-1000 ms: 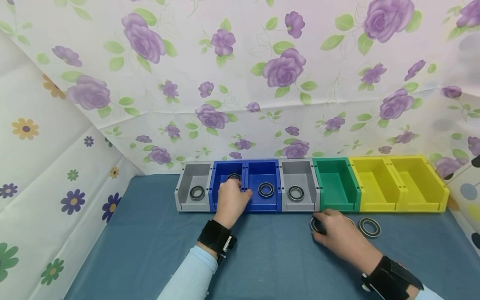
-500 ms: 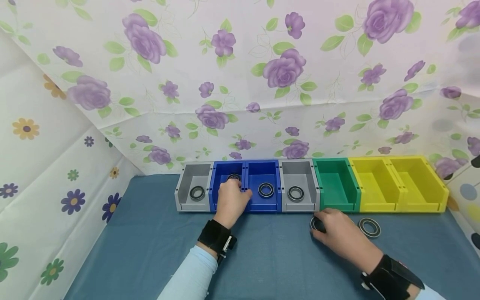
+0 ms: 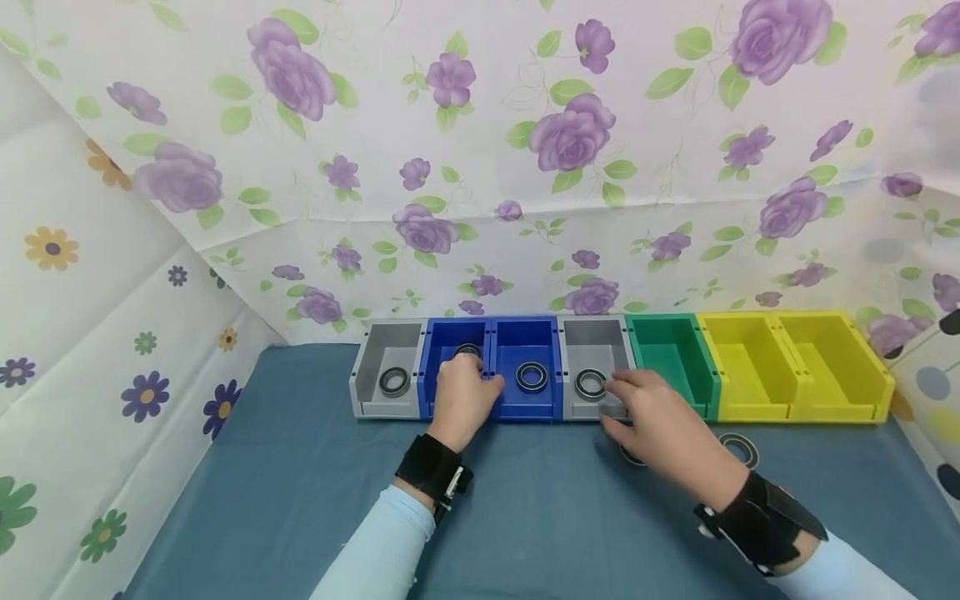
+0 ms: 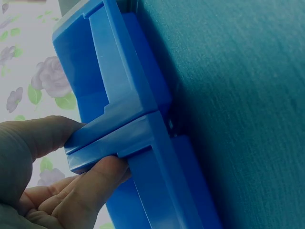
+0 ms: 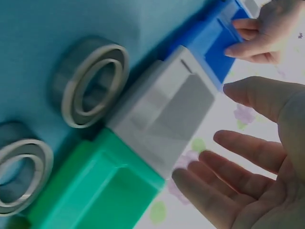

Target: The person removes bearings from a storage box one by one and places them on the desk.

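My left hand (image 3: 463, 396) pinches the adjoining side walls of two blue bins (image 4: 138, 107), thumb on one side and fingers on the other. One bearing (image 3: 468, 347) shows just beyond it in the left blue bin; another bearing (image 3: 532, 389) lies in the right blue bin. With fingers spread and nothing between them, my right hand (image 3: 663, 429) hovers by the front of the right grey bin (image 3: 596, 337), which contains a bearing (image 3: 590, 397). A loose bearing (image 5: 71, 78) on the cloth is partly covered by this hand in the head view.
A bearing (image 3: 394, 395) lies in the left grey bin (image 3: 397, 336). To the right stand a green bin (image 3: 675, 354) and two yellow bins (image 3: 750, 358). Another loose bearing (image 3: 753, 457) rests on the blue cloth (image 3: 540, 517), in front of the yellow bins. A flowered sheet (image 3: 480, 167) hangs behind.
My right hand has let go of the loose bearing, opened its fingers and moved up and left toward the right grey bin. The left hand stays at the blue bins.
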`<action>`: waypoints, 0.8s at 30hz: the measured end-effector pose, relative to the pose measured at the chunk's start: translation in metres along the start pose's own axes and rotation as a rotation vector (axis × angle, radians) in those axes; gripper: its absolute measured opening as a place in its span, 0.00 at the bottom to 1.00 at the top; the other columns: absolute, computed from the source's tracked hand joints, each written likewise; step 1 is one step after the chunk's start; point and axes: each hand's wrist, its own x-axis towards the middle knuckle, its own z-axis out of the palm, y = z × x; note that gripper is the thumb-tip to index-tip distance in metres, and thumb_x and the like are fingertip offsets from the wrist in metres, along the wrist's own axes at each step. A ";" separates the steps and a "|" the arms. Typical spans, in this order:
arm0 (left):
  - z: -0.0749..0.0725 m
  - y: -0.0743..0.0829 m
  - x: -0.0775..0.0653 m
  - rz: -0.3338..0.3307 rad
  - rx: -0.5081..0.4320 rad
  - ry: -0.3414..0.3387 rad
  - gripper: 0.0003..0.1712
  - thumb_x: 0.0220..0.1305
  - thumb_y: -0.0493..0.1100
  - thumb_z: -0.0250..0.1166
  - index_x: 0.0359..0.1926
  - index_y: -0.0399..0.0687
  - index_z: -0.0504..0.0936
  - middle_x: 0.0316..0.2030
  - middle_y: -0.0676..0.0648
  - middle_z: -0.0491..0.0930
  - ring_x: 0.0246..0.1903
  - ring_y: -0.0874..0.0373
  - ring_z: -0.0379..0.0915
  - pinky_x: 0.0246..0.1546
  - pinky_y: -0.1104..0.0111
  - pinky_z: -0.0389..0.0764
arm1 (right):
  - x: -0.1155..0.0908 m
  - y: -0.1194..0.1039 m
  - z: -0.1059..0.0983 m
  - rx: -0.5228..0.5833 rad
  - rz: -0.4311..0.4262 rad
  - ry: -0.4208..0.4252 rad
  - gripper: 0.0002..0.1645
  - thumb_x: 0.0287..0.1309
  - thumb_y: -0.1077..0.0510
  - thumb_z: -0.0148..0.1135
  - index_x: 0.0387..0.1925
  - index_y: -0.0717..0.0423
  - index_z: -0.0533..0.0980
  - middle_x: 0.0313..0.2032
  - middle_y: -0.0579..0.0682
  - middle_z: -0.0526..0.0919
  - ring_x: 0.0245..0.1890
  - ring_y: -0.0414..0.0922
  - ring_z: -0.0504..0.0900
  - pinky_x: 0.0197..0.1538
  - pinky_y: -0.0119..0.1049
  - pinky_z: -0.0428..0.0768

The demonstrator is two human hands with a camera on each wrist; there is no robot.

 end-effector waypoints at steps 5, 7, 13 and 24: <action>0.000 0.000 0.000 -0.006 -0.002 -0.002 0.11 0.54 0.43 0.66 0.23 0.45 0.74 0.13 0.56 0.57 0.10 0.62 0.61 0.09 0.72 0.58 | 0.014 -0.005 -0.004 -0.009 -0.046 0.056 0.32 0.49 0.47 0.67 0.54 0.57 0.73 0.59 0.60 0.67 0.58 0.54 0.63 0.54 0.48 0.70; 0.000 0.000 0.000 -0.005 -0.002 -0.001 0.11 0.54 0.43 0.66 0.22 0.45 0.74 0.13 0.56 0.57 0.10 0.63 0.60 0.09 0.72 0.58 | 0.020 -0.006 -0.004 -0.017 -0.050 0.059 0.34 0.49 0.47 0.67 0.56 0.57 0.72 0.61 0.60 0.64 0.60 0.55 0.61 0.55 0.48 0.68; 0.000 0.003 0.001 0.004 -0.005 -0.008 0.12 0.54 0.43 0.67 0.23 0.44 0.72 0.13 0.56 0.56 0.09 0.63 0.59 0.10 0.71 0.58 | 0.034 -0.008 -0.004 -0.012 0.002 0.001 0.40 0.50 0.46 0.66 0.62 0.58 0.66 0.64 0.61 0.59 0.63 0.57 0.57 0.56 0.50 0.67; 0.000 -0.001 0.000 -0.001 -0.013 0.003 0.09 0.54 0.43 0.67 0.28 0.43 0.75 0.13 0.56 0.64 0.11 0.64 0.63 0.10 0.71 0.62 | 0.057 -0.007 0.013 -0.028 0.049 -0.087 0.41 0.51 0.47 0.66 0.63 0.61 0.64 0.63 0.65 0.59 0.63 0.60 0.57 0.59 0.54 0.61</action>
